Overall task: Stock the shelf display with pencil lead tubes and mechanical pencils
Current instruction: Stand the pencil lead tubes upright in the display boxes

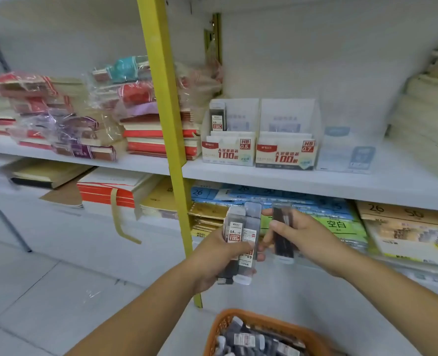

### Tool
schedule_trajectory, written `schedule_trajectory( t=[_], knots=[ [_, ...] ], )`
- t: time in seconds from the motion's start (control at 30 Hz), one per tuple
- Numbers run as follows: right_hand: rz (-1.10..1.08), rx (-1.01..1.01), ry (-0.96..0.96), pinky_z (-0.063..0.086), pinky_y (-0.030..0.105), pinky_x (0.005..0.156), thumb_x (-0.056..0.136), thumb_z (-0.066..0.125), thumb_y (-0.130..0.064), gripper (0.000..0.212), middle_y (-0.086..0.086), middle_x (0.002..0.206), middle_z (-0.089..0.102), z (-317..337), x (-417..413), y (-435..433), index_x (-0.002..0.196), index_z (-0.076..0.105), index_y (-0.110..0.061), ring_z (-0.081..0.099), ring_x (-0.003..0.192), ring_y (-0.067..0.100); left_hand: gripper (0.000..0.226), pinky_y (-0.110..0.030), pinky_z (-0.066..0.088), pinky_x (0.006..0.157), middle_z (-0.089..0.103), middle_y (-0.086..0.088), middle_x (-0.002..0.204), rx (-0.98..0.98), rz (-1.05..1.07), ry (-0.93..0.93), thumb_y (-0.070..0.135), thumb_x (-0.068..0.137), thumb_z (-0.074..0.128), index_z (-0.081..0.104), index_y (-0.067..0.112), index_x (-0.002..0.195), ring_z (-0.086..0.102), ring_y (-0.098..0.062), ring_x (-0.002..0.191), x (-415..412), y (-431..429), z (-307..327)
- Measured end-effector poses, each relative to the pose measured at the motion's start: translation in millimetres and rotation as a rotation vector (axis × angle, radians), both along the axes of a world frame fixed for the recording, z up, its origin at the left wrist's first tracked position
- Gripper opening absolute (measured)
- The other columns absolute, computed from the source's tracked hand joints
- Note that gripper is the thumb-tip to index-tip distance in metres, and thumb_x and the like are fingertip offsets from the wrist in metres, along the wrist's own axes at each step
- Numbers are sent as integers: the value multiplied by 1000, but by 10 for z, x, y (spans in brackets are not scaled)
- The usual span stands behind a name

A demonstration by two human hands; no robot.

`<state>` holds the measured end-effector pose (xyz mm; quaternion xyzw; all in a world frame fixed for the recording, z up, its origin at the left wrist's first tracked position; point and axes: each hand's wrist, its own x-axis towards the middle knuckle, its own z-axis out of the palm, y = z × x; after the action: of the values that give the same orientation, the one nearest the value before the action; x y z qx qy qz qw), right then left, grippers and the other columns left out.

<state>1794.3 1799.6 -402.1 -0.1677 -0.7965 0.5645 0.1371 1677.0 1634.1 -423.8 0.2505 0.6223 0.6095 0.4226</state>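
Head view: gripping a bunch of tubes (pixel 234 235) in the curled left hand (pixel 212 255), pinching one more tube (pixel 284 242) in the right hand (pixel 307 237) under the shelf (pixel 315 182), probably best reading its number and standing it straight up in whichever of the boxes (pixel 228 150) matches.

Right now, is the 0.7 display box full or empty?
Looks empty: no tubes show in the 0.7 display box; the 0.5 box holds one tube.
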Motion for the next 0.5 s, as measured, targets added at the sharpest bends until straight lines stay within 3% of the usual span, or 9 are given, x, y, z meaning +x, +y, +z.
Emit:
schedule_trajectory(
  t=[0.13,0.27,0.37,0.5],
  knots=[
    [63,-56,22,54,26,61,101,48,-29,15,0,70,63,136,-33,56,112,49,-39,63,61,19,26,-25,58,59,79,-4,99,48,87,34,18,98,63,61,16,124,77,-16,87,-82,-11,230],
    [35,-141,33,50,33,59,104,41,-25,6,-1,68,60,-17,-81,13,109,38,-23,53,57,17,23,-19,52,50,79,-1,93,72,163,102,22,99,61,60,19,122,76,-12,78,-157,50,302],
    [58,-126,53,52,28,64,102,44,-25,7,-1,77,66,-21,-144,-49,108,42,-22,57,62,15,23,-23,56,60,79,-1,95,107,205,113,21,99,61,60,22,122,76,-13,83,-196,101,323],
    [62,49,169,50,13,66,93,64,-20,8,-14,88,74,39,-185,-144,99,59,-22,66,75,1,20,-26,51,53,79,-1,87,97,235,135,28,95,66,64,29,115,73,-13,68,-203,85,315]
  ],
)
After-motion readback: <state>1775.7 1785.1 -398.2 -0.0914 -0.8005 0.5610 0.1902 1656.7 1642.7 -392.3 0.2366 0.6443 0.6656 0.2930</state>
